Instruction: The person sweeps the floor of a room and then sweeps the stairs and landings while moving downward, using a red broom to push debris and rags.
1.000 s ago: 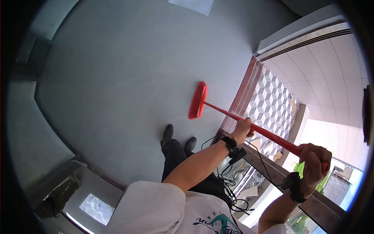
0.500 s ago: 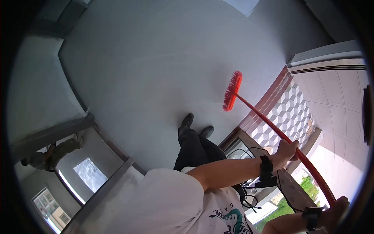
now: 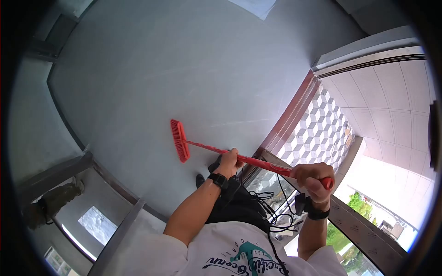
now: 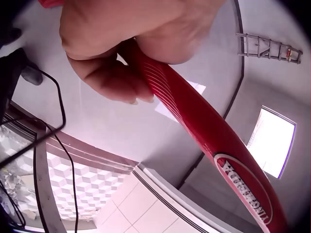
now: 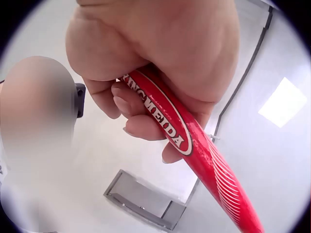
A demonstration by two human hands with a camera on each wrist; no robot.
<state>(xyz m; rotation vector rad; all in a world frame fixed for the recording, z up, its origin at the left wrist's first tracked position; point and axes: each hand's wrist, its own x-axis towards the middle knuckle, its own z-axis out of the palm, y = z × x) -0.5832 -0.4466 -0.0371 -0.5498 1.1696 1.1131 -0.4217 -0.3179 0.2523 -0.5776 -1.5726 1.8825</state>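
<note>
A red broom (image 3: 178,140) has its bristled head on the grey floor, left of the feet in the head view. My left hand (image 3: 229,163) grips the red handle (image 3: 258,163) partway along, close over the dark trousers. Higher up, my right hand (image 3: 315,179) wraps round the handle near its top end. In the left wrist view, the fingers (image 4: 116,82) curl about the handle, and its lettered oval label lies beyond them. The right wrist view has the fingers (image 5: 141,124) curled over another part of the handle with white lettering.
Black cables (image 3: 271,209) hang beside the trousers. A reddish door sill (image 3: 290,117) borders a patterned tile floor (image 3: 317,129) on the right. Low wall sections (image 3: 50,175) stand at the left. A ladder (image 4: 269,47) leans at the far wall in the left wrist view.
The broom head first moved right in the head view, then swept back left, past its earlier place. Both hands moved with the handle, out right and then back.
</note>
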